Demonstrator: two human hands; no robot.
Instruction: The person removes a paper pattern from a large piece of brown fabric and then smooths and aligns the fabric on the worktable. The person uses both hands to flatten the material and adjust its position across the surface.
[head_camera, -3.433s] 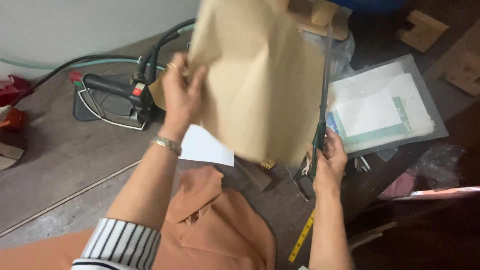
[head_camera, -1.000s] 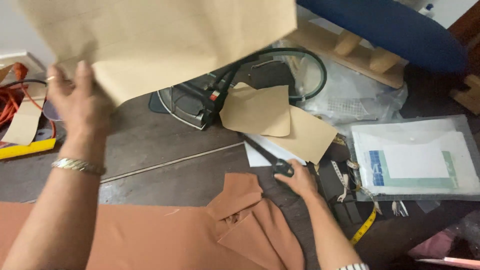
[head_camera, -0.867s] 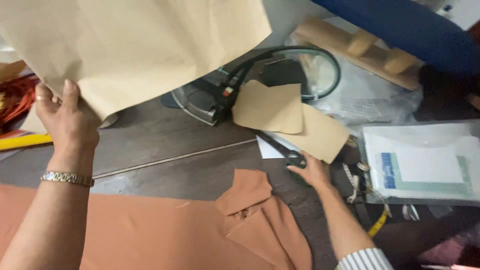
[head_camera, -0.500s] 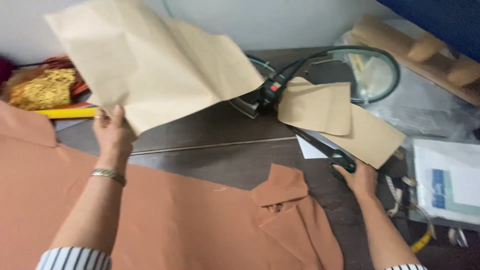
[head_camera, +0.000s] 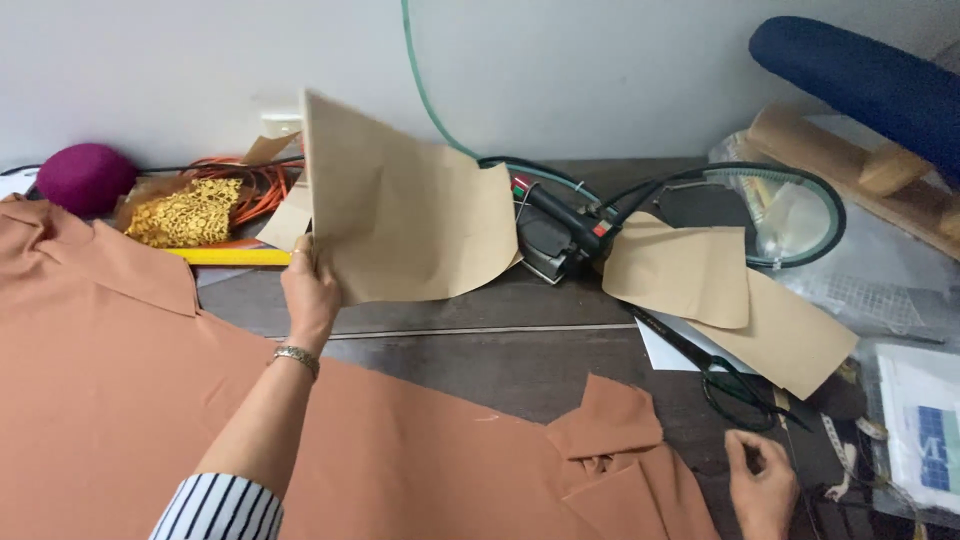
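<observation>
Clear plastic packet (head_camera: 915, 420), far right

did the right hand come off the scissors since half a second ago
Yes. The right hand was on the scissors' handles; it now lies below them on the table, nearer the person and apart from them. The scissors lie beside the paper pieces.

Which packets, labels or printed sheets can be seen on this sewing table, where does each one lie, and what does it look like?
Clear plastic sleeve with a white printed sheet bearing blue blocks: far right edge of the table, flat, rectangular, partly cut off by the frame.
Crinkled clear plastic bag: right side, beyond the sleeve, under the blue padded board; contents cannot be told.
No signs or screens show.
</observation>
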